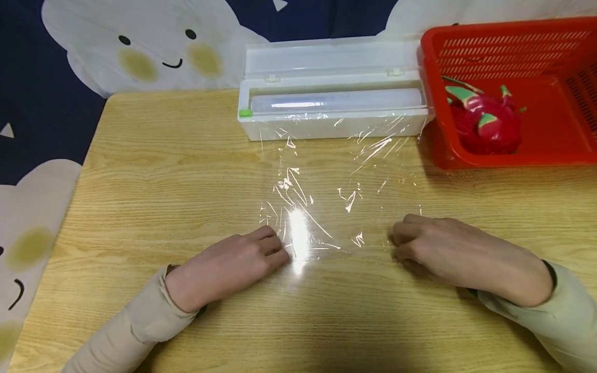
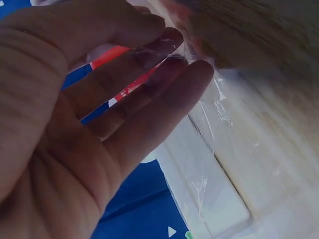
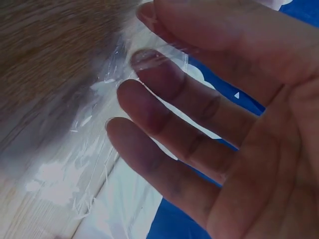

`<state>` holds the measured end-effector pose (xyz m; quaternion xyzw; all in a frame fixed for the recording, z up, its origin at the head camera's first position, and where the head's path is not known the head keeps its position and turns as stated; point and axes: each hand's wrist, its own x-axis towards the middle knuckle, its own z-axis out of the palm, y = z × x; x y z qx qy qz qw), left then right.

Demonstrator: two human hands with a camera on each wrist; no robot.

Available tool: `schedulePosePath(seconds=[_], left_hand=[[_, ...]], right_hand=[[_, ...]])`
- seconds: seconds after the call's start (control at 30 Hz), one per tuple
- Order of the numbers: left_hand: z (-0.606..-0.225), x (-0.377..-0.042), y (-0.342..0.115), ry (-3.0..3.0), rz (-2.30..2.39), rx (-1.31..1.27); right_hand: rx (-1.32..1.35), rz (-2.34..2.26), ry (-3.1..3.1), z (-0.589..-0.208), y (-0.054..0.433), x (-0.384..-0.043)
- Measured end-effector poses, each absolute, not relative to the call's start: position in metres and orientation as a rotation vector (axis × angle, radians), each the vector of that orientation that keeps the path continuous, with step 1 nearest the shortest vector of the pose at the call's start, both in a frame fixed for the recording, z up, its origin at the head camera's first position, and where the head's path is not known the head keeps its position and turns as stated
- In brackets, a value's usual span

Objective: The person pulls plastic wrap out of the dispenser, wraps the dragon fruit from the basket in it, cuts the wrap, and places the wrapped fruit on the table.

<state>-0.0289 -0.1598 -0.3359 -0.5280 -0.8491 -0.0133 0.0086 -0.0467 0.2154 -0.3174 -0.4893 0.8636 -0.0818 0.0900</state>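
A sheet of clear plastic wrap (image 1: 326, 207) stretches from its roll (image 1: 336, 99) toward me over the wooden table. The roll lies in a white dispenser box (image 1: 336, 127) with its lid raised. My left hand (image 1: 233, 264) pinches the wrap's near left corner; in the left wrist view thumb and index fingertip meet on the film (image 2: 219, 94). My right hand (image 1: 448, 251) pinches the near right corner, and the right wrist view has film (image 3: 99, 94) running across the fingertips while the other fingers are spread. A bright glare lies on the wrap beside the left hand.
A red plastic basket (image 1: 513, 160) stands at the back right, close against the dispenser box. Inside it lies a dragon fruit (image 1: 489, 124). A green slider (image 1: 245, 113) sits at the box's left end. Dark blue cloth with white clouds (image 1: 154, 46) borders the table (image 1: 163, 171).
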Motion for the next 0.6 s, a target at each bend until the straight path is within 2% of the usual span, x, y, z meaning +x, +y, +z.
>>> schedulePosePath(seconds=[0.27, 0.6], left_hand=[[-0.335, -0.0297, -0.1596, -2.677, -0.047, -1.65], [-0.3356, -0.0316, -0.1599, -2.643, 0.003, -1.69]], right_hand=[[-1.496, -0.181, 2.541, -0.3199, 0.2151, -0.0477], [-1.345, -0.152, 2.54, -0.3166, 0.2114, -0.0454]])
